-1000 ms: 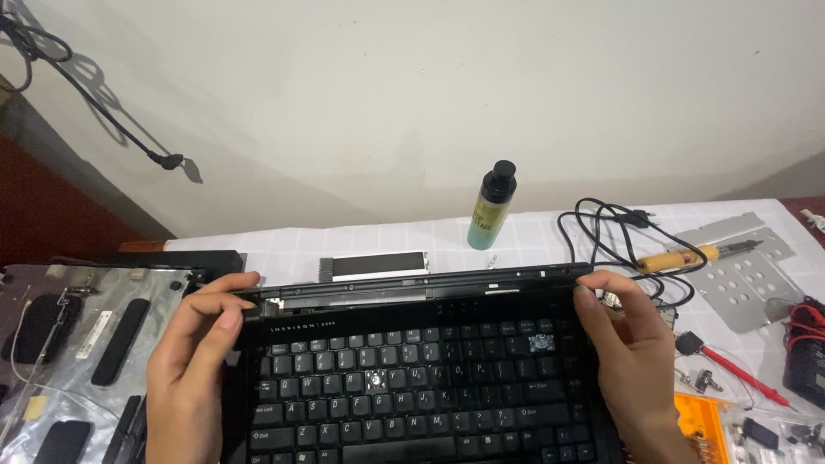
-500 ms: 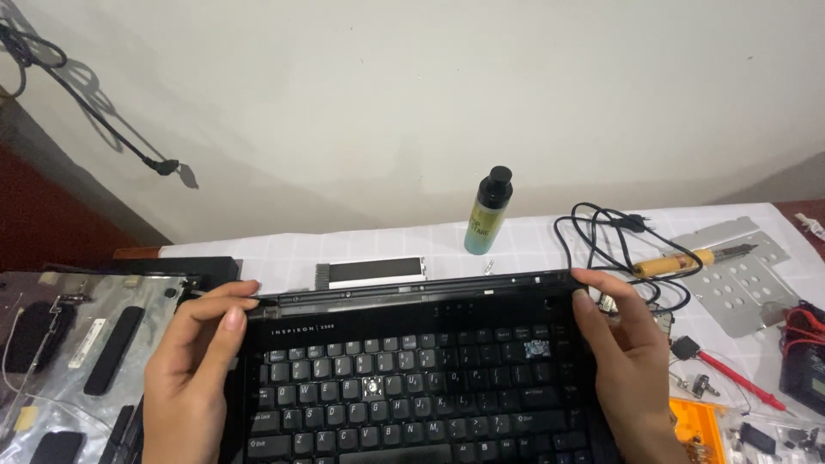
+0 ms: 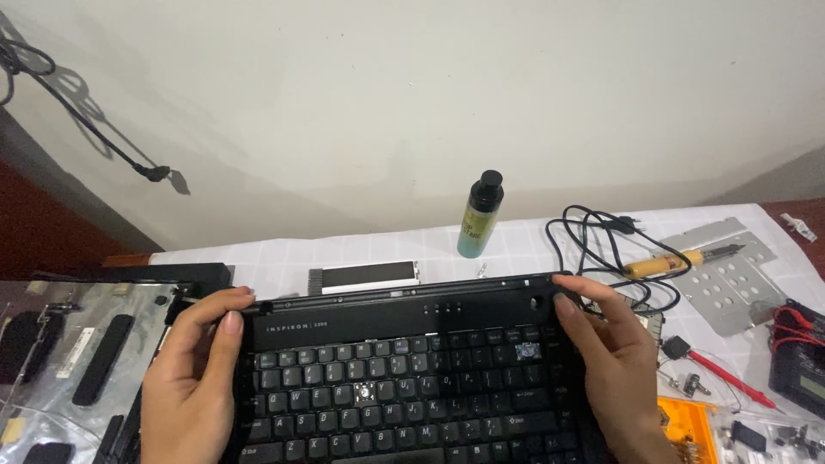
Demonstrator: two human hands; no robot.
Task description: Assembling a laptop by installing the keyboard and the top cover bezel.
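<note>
Head view: left hand [image 3: 191, 387] and right hand [image 3: 612, 361] seemingly grip laptop base [image 3: 404, 378] corners.

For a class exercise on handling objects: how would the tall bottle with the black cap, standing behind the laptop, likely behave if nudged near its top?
The bottle stands upright, tall and narrow on a small base, so it would probably tip rather than slide. Its round body suggests it would then roll on the white cloth, perhaps toward the black cable. The cap appears on, so spilling seems unlikely.
</note>
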